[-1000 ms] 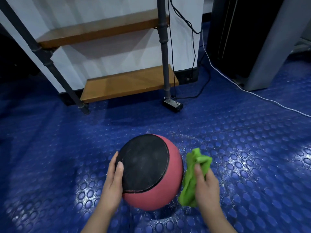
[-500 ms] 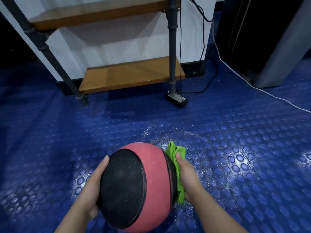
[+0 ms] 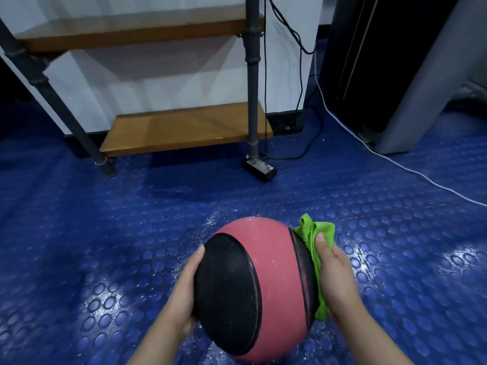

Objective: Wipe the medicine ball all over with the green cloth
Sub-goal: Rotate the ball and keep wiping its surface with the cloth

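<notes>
Medicine ball (image 3: pixel 274 262) turned; left hand (image 3: pixel 184 291) cups, right hand (image 3: pixel 335 275) presses green cloth (image 3: pixel 317 231).

Overhead light is glaring white off the blue floor (image 3: pixel 395 206) at right and lower left. The shelf (image 3: pixel 184 130) is throwing a dark shadow beneath, the left corners are sinking into gloom, and its left post (image 3: pixel 52 101) is leaning from lens distortion.
</notes>
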Action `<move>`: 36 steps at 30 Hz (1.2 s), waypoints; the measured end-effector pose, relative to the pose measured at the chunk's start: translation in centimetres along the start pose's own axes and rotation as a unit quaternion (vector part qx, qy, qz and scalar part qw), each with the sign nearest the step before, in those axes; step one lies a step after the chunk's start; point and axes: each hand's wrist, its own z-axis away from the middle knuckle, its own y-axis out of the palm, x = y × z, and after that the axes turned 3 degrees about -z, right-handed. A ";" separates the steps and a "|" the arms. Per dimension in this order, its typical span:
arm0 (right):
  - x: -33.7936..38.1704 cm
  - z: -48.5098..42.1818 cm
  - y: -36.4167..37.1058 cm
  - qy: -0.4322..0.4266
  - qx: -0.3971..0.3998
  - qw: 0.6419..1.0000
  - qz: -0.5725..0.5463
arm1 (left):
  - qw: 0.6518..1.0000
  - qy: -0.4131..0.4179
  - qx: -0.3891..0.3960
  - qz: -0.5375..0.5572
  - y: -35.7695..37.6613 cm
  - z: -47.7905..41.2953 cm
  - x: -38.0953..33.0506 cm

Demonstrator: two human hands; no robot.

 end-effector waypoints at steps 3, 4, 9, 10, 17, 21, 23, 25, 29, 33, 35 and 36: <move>-0.1 -0.5 -0.6 -0.012 -0.007 1.000 -0.003 | 1.000 0.008 -0.003 -0.020 0.8 -0.8 0.0; -0.3 -0.6 -0.6 -0.013 -0.009 1.000 0.002 | 1.000 0.008 -0.008 -0.025 0.9 -0.9 0.0; -1.3 -1.0 0.0 -0.026 -0.007 0.999 0.037 | 1.000 0.004 -0.026 -0.016 0.6 -1.5 0.4; -1.3 -0.9 0.1 -0.030 -0.006 0.999 0.039 | 0.999 0.005 -0.026 -0.021 0.4 -1.5 0.5; -1.5 -1.1 0.2 -0.035 -0.007 0.997 0.065 | 0.992 0.039 -0.062 -0.104 0.3 -1.2 -0.4; -0.5 -1.3 0.4 -0.046 0.015 0.992 0.113 | 0.967 0.139 -0.171 -0.130 -0.7 0.8 0.9; -0.2 -1.6 0.5 -0.044 0.025 0.990 0.133 | 0.957 0.164 -0.189 -0.145 -1.0 2.5 2.0; -0.5 -2.1 0.5 -0.033 0.028 0.988 0.145 | 0.960 0.158 -0.159 -0.168 -1.0 3.7 2.6; -1.1 -1.8 0.3 0.000 0.026 0.992 0.121 | 0.966 0.138 -0.111 -0.186 -0.6 4.3 1.8; -1.5 0.2 -0.1 -0.002 0.000 0.992 0.129 | 0.955 0.149 -0.098 -0.236 0.0 3.3 0.2; -2.5 1.6 -0.5 -0.007 -0.007 0.992 0.130 | 0.948 0.147 -0.085 -0.271 0.0 2.4 -0.9; -2.9 2.3 -0.9 -0.006 -0.006 0.993 0.119 | 0.940 0.145 -0.089 -0.294 0.0 2.2 -1.4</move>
